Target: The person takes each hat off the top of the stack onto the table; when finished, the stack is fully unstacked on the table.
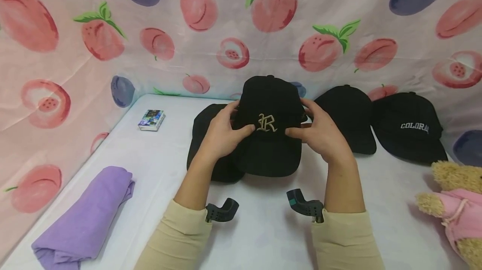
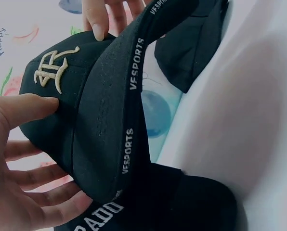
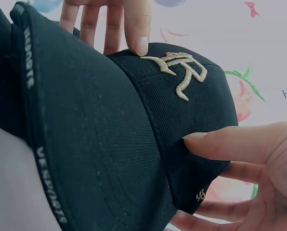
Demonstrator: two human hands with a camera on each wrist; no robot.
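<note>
A black cap [image 1: 271,94] with a gold embroidered letter R is held up by both hands, its brim facing me. My left hand [image 1: 223,132] grips its left side, thumb on the front panel beside the letter. My right hand [image 1: 323,132] holds the opposite side the same way, thumb pressing the front. White VESPORTS lettering runs along the brim edge [image 2: 133,86] in the left wrist view. Partly hidden behind the held cap, another black cap [image 1: 205,125] lies at the left, with white letters [image 2: 99,217] showing in the left wrist view.
Two more black caps stand at the right: one plain in view [image 1: 350,119], one with white lettering [image 1: 406,136]. A small box [image 1: 151,120] and a folded purple cloth [image 1: 88,215] lie at the left. A teddy bear in pink [image 1: 465,211] is at the right edge.
</note>
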